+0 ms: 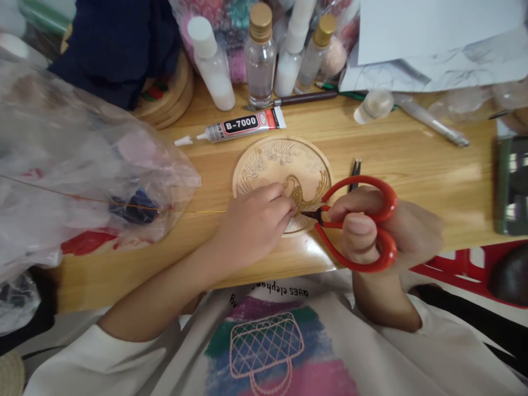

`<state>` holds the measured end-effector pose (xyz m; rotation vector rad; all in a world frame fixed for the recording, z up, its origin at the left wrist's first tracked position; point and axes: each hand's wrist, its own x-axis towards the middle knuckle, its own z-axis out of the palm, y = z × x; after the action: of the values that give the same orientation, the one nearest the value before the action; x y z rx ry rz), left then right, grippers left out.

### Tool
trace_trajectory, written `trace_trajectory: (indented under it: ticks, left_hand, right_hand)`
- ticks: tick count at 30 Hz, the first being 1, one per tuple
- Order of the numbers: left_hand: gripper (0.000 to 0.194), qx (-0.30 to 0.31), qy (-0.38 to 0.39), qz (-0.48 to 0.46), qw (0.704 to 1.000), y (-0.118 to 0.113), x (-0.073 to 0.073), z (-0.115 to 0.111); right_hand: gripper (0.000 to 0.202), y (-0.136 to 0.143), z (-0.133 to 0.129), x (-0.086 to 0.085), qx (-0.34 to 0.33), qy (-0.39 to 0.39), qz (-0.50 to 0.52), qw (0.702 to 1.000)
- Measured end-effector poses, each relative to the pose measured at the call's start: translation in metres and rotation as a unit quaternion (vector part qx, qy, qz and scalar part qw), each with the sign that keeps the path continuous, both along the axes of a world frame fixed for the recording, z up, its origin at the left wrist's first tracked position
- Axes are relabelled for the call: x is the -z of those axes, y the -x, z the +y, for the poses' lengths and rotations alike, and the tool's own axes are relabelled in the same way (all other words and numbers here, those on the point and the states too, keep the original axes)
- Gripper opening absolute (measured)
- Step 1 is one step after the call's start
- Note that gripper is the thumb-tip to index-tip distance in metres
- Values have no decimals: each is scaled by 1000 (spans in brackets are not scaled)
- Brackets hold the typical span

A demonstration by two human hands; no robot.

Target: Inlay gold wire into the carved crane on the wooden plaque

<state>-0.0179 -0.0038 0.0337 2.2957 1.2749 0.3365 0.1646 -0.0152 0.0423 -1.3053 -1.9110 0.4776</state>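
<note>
My right hand (371, 231) grips a pair of scissors (386, 195) with large red loop handles. Their short dark blades point left, their tips by the fingertips of my left hand (259, 220). That hand is closed in a pinch over a round wooden plaque (264, 154) with a bird design in gold line and drawn wave-like patterns along its rim. A thin gold thread (206, 212) stretches from the left into my left hand; its end at the fingertips is too small to make out. Behind the scissors, black tweezers (355, 171) lie on the table.
A glue tube (243, 125) lies beyond the plaque, its white cap (183, 141) alongside. Behind stand several bottles (260, 60), with a dark-handled tool (307, 98) in front. A clear plastic bag (94, 181) covers the left side; paper sheets (437, 38) lie back right.
</note>
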Motion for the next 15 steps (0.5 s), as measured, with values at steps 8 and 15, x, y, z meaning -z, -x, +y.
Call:
trace_trajectory:
  ticks: [8, 15]
  left_hand:
    - [25, 0, 0, 10, 1000, 0, 1, 1]
    - [22, -8, 9, -2, 1000, 0, 1, 1]
  right_hand:
    - [35, 6, 3, -4, 109, -114, -50, 986]
    - [39, 9, 9, 2, 132, -112, -27, 985]
